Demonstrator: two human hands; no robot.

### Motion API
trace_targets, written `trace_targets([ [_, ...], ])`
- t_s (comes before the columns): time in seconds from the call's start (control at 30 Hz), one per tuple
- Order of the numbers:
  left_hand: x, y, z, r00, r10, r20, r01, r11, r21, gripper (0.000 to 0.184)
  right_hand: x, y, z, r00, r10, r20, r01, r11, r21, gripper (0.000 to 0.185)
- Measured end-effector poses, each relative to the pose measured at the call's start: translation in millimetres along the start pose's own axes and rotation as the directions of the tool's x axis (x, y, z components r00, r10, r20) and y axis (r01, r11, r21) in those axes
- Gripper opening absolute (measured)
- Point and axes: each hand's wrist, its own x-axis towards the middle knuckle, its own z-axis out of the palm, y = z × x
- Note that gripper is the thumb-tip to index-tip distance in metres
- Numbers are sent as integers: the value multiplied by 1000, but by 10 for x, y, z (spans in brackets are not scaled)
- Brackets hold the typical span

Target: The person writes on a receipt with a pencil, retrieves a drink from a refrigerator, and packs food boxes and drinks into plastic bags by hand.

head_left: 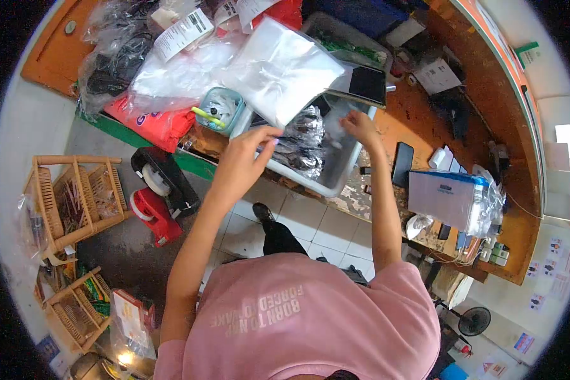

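Packets (pixel 309 130) in clear wrap lie inside gray tub (pixel 327 190)

Seen from above, a person in a pink shirt (pixel 285 316) with upside-down lettering reaches both arms over the workbench. The left hand (pixel 248 155) is partly open, thumb and forefinger apart, near the lower corner of clear plastic sleeves (pixel 282 71); whether it grips them cannot be told. The right hand (pixel 362 126) is loosely curled over the tub's right side, its blurred fingertips leaving any hold uncertain. The dark, shiny packets sit between the hands, toward the tub's middle. Beyond the left hand, just beside the tub, stands a blue-green container (pixel 223 126) with a yellow-green marker (pixel 208 117) across it. Right of the tub, a black phone (pixel 402 163) rests near a translucent box (pixel 442 199) with a blue lid. Farther back, paper labels (pixel 183 35) top a heap of plastic bags (pixel 171 79).
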Motion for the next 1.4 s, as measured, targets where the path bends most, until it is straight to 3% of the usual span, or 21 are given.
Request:
trace_targets([
  [0.1,97,-32,111,998,-21,67,21,1000,-7,21,-50,21,-204,984,-110,-139,153,924,350,21],
  [0.2,311,-2,441,975,-43,216,103,957,-272,29,-234,-539,-605,994,-19,-110,50,957,284,18],
  [0.33,715,30,1134,914,360,-186,-388,911,-139,39,-463,-992,-876,999,-16,-35,34,819,573,22],
  [0.4,842,-49,1361,934,324,-152,-355,895,-271,31,-463,-1025,-915,999,-29,34,-3,715,699,25],
  [0.47,865,-50,1301,989,135,57,-121,972,-203,23,-446,-982,-1014,986,49,-162,73,741,668,24],
  [0.5,838,-45,1247,983,184,-27,-186,966,-181,20,-401,-795,-1146,863,-302,-405,405,892,198,25],
  [0.53,794,-71,1197,963,234,-134,-257,948,-188,20,-357,-677,-1220,600,-674,-430,576,737,-352,25],
  [0.57,788,-100,1093,967,252,-44,-256,955,-149,27,-408,-892,-1252,696,-342,-631,510,854,100,25],
  [0.63,729,-127,893,970,243,-26,-243,970,-21,54,-419,-1072,-1385,792,29,-610,420,700,578,28],
  [0.7,589,-95,747,958,224,-180,-199,969,149,88,-456,-1502,-1356,804,-1,-595,460,636,619,25],
  [0.8,241,89,125,936,283,-210,-337,891,-303,124,-607,-2174,-1000,912,-255,-322,411,598,688,18],
  [0.83,71,184,-120,921,280,-273,-354,893,-277,128,-663,-2424,-813,923,-338,-182,364,618,697,15],
  [0.87,-113,262,-375,910,277,-310,-367,884,-288,113,-702,-2671,-614,911,-412,-32,316,645,695,14],
  [0.93,-529,209,-656,844,75,-532,-186,970,-158,28,-648,-3056,-132,689,-703,177,246,456,855,17],
  [1.0,-1020,4,-873,814,-173,-554,-22,945,-327,16,-640,-3472,288,673,-673,307,94,489,867,23],
  [1.03,-1293,8,-980,760,-256,-598,-73,880,-469,13,-566,-3643,491,630,-702,332,183,550,815,27],
  [1.07,-1594,51,-1156,787,-330,-521,53,878,-476,13,-430,-3845,713,582,-732,355,284,592,754,30],
  [1.17,-2290,91,-1347,588,-590,-553,159,755,-636,11,199,-4477,1684,441,-822,361,514,561,649,30],
  [1.3,-2666,157,-1536,231,-680,-696,7,716,-698,17,1271,-5514,3284,247,-950,192,964,260,45,17],
  [1.37,-2835,96,-1666,85,-712,-697,349,676,-649,20,1761,-5940,4154,81,-979,187,960,27,-279,15],
  [1.4,-2829,61,-1664,-1,-677,-736,309,700,-644,22,1965,-6057,4596,61,-976,208,919,-26,-392,16],
])
